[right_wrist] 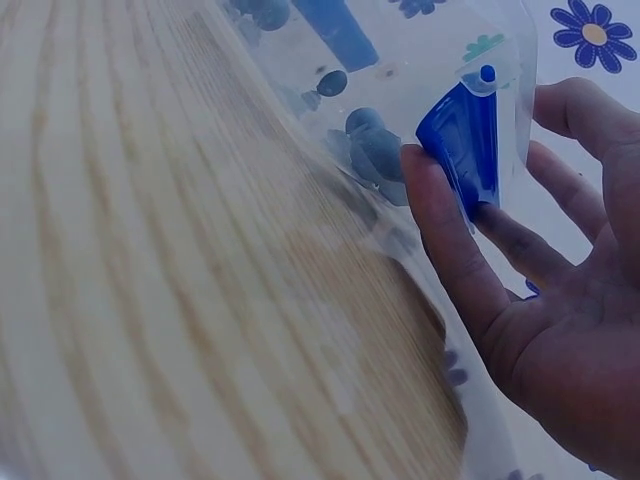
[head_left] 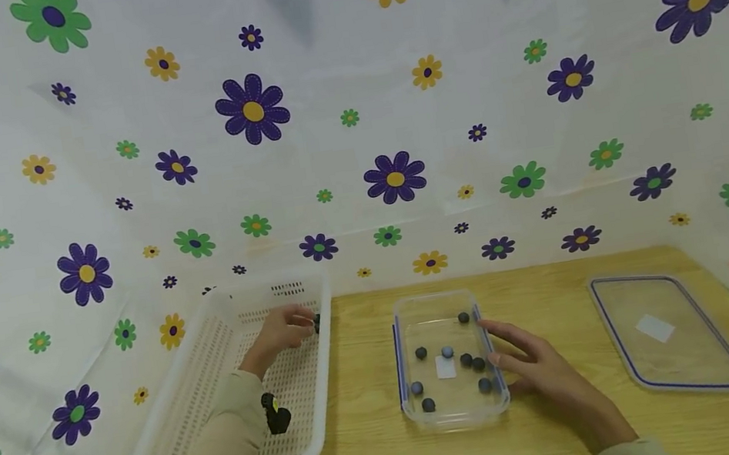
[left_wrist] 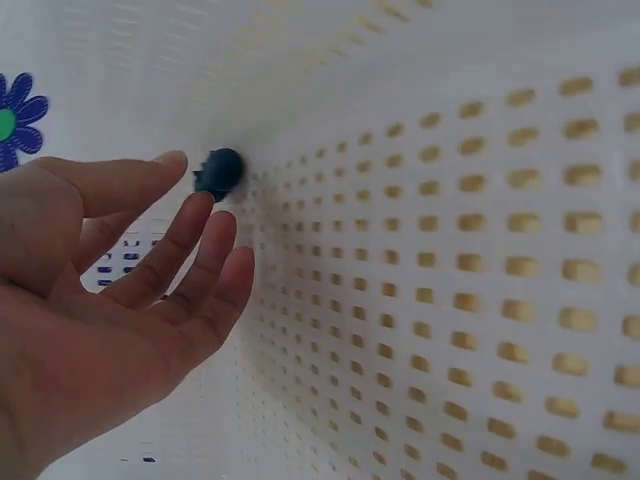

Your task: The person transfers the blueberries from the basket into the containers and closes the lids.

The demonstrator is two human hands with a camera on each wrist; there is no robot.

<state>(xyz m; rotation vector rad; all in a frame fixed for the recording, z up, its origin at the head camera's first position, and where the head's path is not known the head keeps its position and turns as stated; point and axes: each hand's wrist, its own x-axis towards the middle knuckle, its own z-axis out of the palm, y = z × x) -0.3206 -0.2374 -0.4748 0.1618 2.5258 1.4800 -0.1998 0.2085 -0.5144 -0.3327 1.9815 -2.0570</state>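
Observation:
My left hand (head_left: 281, 330) reaches into a white perforated basket (head_left: 326, 412), its fingers relaxed and spread. Just past its thumb and fingertips, a dark blueberry (left_wrist: 222, 170) lies against the basket's side wall; the fingers overlap it in the left wrist view. The right hand (head_left: 541, 370) rests its extended fingers along the right side of a clear plastic food container (head_left: 460, 424), by a blue latch (right_wrist: 465, 145). Several blueberries (head_left: 428, 405) are scattered over the container's floor, around a white label (head_left: 445, 367).
A clear lid (head_left: 676, 355) with a blue seal lies flat on the wooden table (head_left: 365, 383) at the right. Flower-patterned white sheeting (head_left: 325, 147) hangs behind and at both sides. A black device (head_left: 276, 415) shows beside the left sleeve, over the basket.

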